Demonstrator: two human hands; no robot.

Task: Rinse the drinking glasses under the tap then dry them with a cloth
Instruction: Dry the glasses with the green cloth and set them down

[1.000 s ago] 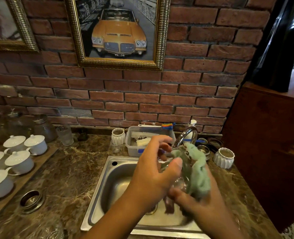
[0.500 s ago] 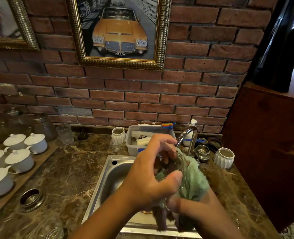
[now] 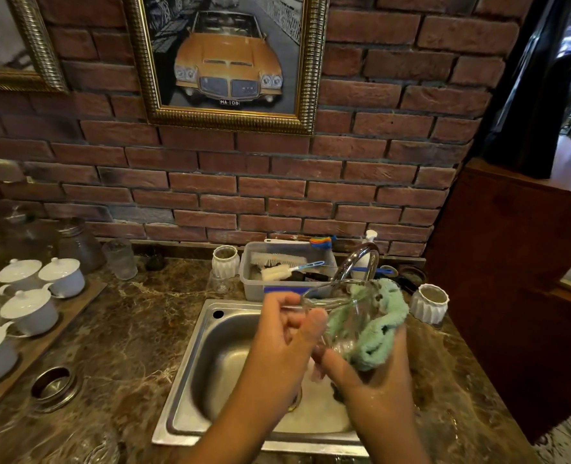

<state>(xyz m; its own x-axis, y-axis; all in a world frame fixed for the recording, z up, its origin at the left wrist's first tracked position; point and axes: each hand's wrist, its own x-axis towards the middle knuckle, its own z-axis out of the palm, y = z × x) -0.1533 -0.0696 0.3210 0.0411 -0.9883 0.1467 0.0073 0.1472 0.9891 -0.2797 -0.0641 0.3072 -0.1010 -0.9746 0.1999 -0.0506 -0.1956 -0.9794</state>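
A clear drinking glass is held tilted over the steel sink, its rim pointing up and left. My left hand pinches the glass at its rim. My right hand holds a light green cloth wrapped round the far and lower side of the glass. The chrome tap arches just behind the glass, and no water is seen running. Another clear glass stands on the counter at the back left.
A plastic tub with brushes sits behind the sink. White ribbed cups stand on either side of it. Lidded white cups fill a wooden tray at left. A metal ring lies on the marble counter.
The glass has been turned and raised so its rim now faces up and left. The cloth has shifted to the glass's right side, and my left hand has slid to the rim.
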